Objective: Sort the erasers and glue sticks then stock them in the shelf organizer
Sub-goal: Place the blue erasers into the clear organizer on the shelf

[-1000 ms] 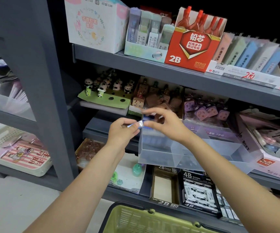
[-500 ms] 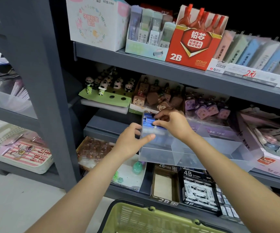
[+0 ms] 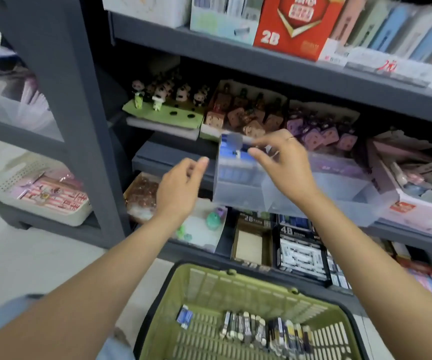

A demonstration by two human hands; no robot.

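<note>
While both hands hover at shelf height, the stock waiting to go up sits low and close, in the green basket (image 3: 235, 284) at the bottom of the view: a row of erasers (image 3: 264, 331) packed on edge along the basket floor, the row running left to right, each piece's long side pointing roughly away from the person, and one blue-and-white eraser (image 3: 185, 316) lying apart just left of the row. The clear organizer (image 3: 238, 188) stands on the middle shelf, its left compartment already holding blue erasers (image 3: 231, 152) stacked near the rim. Right hand (image 3: 282, 165) is over that compartment, fingers loosely curled with thumb and forefinger close together; blur makes it hard to call, but nothing shows between them, so I read it as empty. Left hand (image 3: 181, 185) hangs just left of the organizer wall, apart from it, fingers relaxed and part curled, carrying nothing. So the next pick, by my judgement, means dropping down and back toward the body: the basket lies below both wrists, centred between the forearms. The lone eraser is nearer the left arm, the packed row nearer the right. No glue sticks that I can make out in the basket; the far end of the row is too smeared to be sure.
</note>
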